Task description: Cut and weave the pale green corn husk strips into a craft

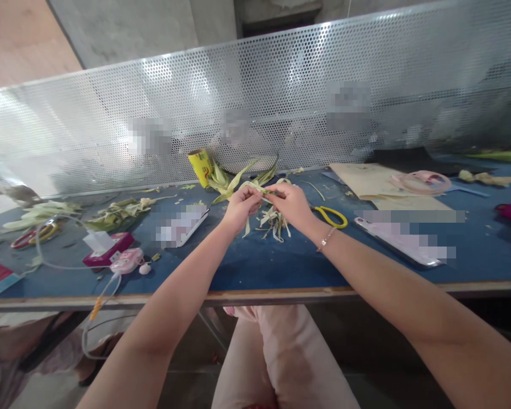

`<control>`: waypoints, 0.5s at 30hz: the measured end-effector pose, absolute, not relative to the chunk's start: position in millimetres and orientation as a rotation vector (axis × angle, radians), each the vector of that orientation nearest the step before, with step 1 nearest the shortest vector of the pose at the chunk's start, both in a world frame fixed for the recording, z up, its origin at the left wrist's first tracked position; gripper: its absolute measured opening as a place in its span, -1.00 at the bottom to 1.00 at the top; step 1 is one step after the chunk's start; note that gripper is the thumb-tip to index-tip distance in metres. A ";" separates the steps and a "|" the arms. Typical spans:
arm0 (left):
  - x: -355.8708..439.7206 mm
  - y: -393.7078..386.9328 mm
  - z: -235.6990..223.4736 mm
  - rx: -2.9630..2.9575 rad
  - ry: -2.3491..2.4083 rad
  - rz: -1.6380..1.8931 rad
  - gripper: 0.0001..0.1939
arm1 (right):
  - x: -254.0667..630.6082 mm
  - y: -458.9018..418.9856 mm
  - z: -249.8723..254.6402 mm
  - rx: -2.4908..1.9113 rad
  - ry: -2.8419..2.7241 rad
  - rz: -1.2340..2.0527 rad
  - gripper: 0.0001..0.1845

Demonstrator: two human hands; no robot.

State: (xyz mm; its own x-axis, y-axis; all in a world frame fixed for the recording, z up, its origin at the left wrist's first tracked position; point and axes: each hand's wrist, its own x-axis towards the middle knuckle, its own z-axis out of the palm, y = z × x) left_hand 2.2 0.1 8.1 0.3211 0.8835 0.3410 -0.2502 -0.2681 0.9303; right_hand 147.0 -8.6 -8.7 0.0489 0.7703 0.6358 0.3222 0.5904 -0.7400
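Observation:
Both my hands are raised over the middle of the blue table (281, 261), pinching the same bundle of green leaf strips (264, 192). My left hand (241, 205) is closed on the strips' left part. My right hand (290, 202), with a thin bracelet at the wrist, is closed on the right part. Long strip ends fan out behind the hands, and short ends hang below them over a small pile of trimmed strips (275, 222). Yellow-handled scissors (332, 216) lie on the table just right of my right hand.
A phone (183, 226) lies left of my hands, another device (402, 238) to the right. A yellow roll (201, 165) stands by the perforated metal screen (281, 96). Leaf heaps (114, 211), a pink tissue box (106, 249) and a small pink device with cable sit left. Brown paper (375, 182) lies right.

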 end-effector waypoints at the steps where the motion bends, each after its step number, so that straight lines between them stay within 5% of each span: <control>1: 2.0 0.6 7.7 1.461 0.628 1.247 -0.77 | 146.6 -8.8 -8.7 -0.958 -1.533 0.433 -0.82; 15: 1.4 -3.2 9.9 1.765 0.851 1.492 -0.90 | 143.0 -10.7 -7.5 -0.980 -1.448 0.548 -0.74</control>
State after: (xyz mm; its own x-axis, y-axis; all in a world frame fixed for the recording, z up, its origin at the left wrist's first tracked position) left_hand 1.4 -3.2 9.9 0.1348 0.8207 0.5553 0.0599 -0.5661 0.8222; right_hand 143.0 -10.7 -7.5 0.1012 0.8209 0.5621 0.2432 0.5274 -0.8141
